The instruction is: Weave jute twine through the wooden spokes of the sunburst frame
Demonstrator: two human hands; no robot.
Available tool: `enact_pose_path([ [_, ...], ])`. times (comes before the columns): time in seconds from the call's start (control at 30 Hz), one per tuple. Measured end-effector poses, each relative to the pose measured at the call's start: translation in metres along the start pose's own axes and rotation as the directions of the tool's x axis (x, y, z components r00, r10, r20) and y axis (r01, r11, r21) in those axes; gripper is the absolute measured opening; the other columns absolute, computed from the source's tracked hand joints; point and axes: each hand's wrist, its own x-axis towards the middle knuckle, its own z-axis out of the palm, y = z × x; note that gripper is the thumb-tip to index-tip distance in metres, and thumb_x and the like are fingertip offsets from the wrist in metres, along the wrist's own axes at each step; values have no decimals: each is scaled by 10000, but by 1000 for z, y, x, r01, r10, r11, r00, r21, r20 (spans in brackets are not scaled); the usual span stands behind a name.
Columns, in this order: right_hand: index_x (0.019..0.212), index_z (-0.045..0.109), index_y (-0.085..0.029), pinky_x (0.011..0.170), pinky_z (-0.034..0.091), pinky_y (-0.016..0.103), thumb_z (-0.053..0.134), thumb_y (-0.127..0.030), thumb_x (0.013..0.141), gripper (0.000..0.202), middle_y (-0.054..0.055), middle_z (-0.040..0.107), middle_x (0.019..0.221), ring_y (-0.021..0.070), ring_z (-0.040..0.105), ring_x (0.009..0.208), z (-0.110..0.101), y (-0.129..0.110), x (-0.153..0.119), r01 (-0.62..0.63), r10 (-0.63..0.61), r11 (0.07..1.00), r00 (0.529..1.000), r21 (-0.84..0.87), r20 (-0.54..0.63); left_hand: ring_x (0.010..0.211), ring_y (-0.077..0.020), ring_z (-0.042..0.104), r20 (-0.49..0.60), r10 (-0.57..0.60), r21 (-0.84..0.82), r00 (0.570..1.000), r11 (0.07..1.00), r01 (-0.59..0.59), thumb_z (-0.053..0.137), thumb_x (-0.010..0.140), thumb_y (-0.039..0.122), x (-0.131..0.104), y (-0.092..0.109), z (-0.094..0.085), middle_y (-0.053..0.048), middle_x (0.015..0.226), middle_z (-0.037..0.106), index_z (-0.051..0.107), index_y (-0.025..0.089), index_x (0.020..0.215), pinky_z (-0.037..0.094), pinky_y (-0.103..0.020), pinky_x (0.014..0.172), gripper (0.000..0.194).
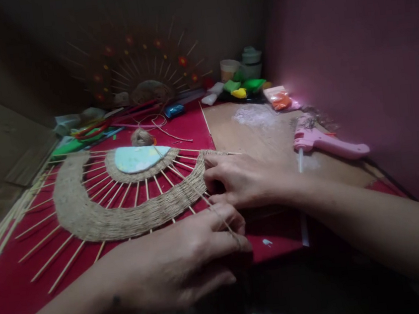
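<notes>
A half-round piece of woven twine on thin wooden sticks lies on the red table, its outer woven band (pixel 126 220) curving below a light-blue half disc (pixel 140 158). My right hand (pixel 237 176) pinches the band's right end, where the fingertips hide the sticks. Just below it, my left hand (pixel 200 250) has curled fingers with a strand of twine (pixel 221 216) running over them. That strand stretches up across the sticks toward a ball of twine (pixel 142 137) behind the piece.
A pink glue gun (pixel 328 143) rests on a brown board (pixel 228 125) at right. Scissors (pixel 92 132) and loose items crowd the back left. Colourful packets (pixel 240 93) and a cup (pixel 229 69) stand behind. Spare sticks (pixel 9 223) line the left edge; a flowered stick fan (pixel 147 66) leans at the back.
</notes>
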Motion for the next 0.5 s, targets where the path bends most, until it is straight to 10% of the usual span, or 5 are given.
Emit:
enact_pose_path([
  [0.5, 635, 555, -170, 471, 282, 250, 568, -247, 682, 91, 39, 564, 720, 97, 396, 563, 6, -16, 8, -259, 259, 966, 966, 6, -25, 862, -180, 525, 99, 75, 102, 992, 991, -85, 460, 911, 191, 4, 8, 1, -77, 920, 617, 615, 170, 987, 442, -270, 778, 174],
])
